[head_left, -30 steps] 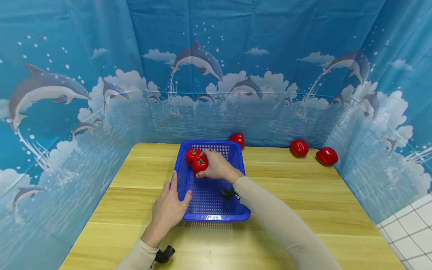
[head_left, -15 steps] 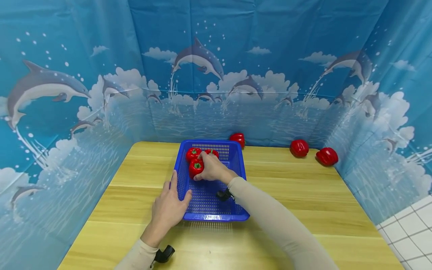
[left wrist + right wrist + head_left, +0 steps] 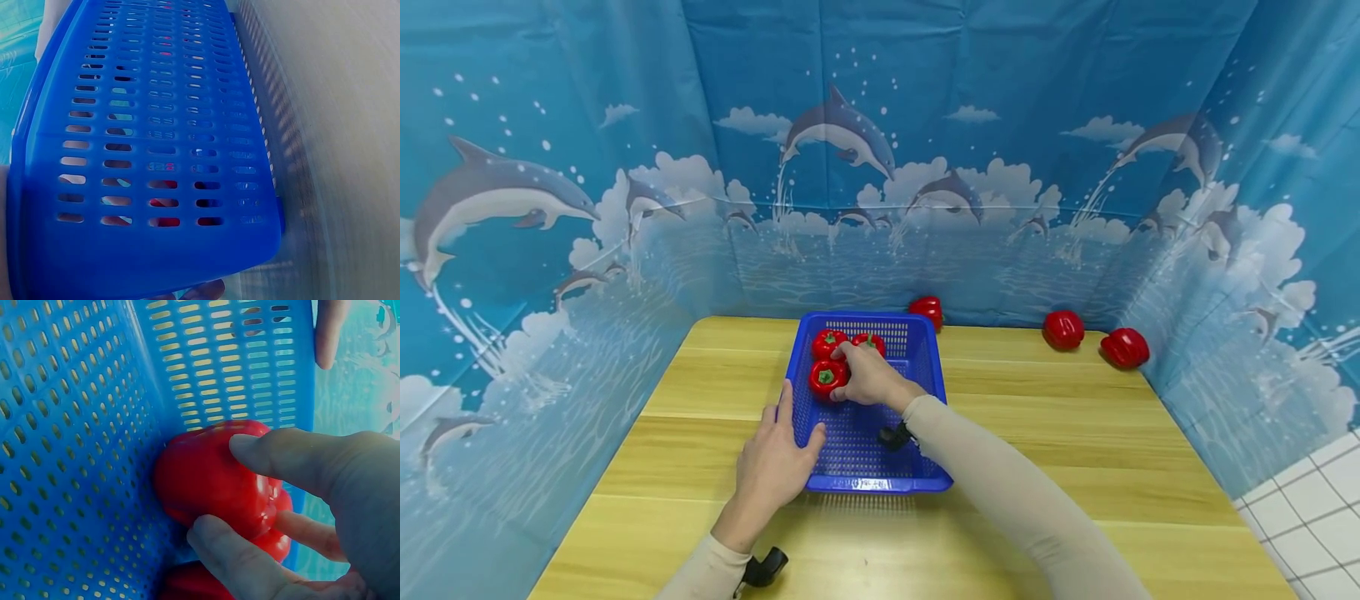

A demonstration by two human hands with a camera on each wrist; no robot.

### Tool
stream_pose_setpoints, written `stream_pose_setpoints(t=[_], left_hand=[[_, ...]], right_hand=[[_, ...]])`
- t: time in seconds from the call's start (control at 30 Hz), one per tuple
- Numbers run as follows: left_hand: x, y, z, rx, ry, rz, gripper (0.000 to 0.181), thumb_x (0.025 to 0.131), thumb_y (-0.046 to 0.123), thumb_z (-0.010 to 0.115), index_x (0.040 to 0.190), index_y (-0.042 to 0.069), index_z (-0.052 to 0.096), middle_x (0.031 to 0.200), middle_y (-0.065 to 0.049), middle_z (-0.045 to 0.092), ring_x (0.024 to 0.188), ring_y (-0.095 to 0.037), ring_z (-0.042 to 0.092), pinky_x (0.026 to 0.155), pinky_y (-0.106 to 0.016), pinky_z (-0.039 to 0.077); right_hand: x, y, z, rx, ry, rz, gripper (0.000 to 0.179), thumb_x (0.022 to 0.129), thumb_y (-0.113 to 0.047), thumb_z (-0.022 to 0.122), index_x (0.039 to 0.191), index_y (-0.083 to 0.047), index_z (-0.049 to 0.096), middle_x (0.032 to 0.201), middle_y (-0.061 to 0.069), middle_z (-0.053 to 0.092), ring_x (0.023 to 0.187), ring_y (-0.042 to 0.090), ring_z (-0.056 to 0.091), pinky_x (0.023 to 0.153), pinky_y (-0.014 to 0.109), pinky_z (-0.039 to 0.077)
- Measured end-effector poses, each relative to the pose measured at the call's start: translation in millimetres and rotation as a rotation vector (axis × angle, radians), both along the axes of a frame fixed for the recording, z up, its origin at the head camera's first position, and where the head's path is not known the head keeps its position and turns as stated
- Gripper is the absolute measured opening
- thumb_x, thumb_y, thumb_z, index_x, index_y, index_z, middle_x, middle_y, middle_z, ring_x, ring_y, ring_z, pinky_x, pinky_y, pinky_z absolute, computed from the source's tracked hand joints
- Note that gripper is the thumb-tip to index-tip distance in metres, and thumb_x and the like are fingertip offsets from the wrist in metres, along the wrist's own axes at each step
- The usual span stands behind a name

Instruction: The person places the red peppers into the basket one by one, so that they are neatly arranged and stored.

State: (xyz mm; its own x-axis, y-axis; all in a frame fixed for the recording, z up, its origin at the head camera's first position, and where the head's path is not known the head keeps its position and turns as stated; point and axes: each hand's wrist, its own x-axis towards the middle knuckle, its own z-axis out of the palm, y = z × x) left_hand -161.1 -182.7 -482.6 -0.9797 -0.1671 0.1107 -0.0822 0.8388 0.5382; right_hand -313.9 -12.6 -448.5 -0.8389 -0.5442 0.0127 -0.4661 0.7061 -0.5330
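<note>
My right hand reaches into a blue plastic basket, thumb and fingers pinching a red bell pepper by its side. In the right wrist view, that pepper sits by the slotted basket wall with fingertips on its skin. Two more red peppers stand behind it in the basket: one at the far left corner, the other to its right, partly covered by the hand. My left hand grips the basket's left rim, thumb inside and fingers outside. The left wrist view shows the basket's outer wall up close.
The basket stands on a yellow wooden table. Outside it lie three red peppers along the back: one just behind the basket's right corner, two at the far right. A blue dolphin-print curtain borders the table.
My right hand has moved the pepper left and slightly down, against the basket's left side. The pepper behind at the right has come into view. My left hand has stayed on the rim.
</note>
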Motion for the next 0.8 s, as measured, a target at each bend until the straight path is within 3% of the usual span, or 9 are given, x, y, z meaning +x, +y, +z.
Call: stream_pose_setpoints(t=[0.33,0.8], left_hand=[[0.7,0.4,-0.1,-0.003,0.000,-0.001,0.100,0.112,0.048,0.074,0.187,0.008,0.022,0.155,-0.033,0.064,0.070,-0.027,0.063,0.058,-0.037,0.059],[-0.2,0.9,-1.6,-0.014,-0.010,-0.001,0.103,0.111,0.049,0.074,0.188,0.009,0.020,0.158,-0.033,0.062,0.073,-0.030,0.066,0.063,-0.042,0.064]], right_hand=[[4.0,8,4.6,-0.056,0.006,0.005,0.059,0.103,-0.024,0.092,0.153,-0.004,0.069,0.142,0.018,0.076,0.133,0.036,0.068,0.116,0.055,0.062],[3.7,24,16.3,-0.104,0.018,0.036,0.055,0.105,-0.024,0.089,0.151,-0.001,0.070,0.144,0.024,0.076,0.132,0.041,0.071,0.111,0.055,0.065]])
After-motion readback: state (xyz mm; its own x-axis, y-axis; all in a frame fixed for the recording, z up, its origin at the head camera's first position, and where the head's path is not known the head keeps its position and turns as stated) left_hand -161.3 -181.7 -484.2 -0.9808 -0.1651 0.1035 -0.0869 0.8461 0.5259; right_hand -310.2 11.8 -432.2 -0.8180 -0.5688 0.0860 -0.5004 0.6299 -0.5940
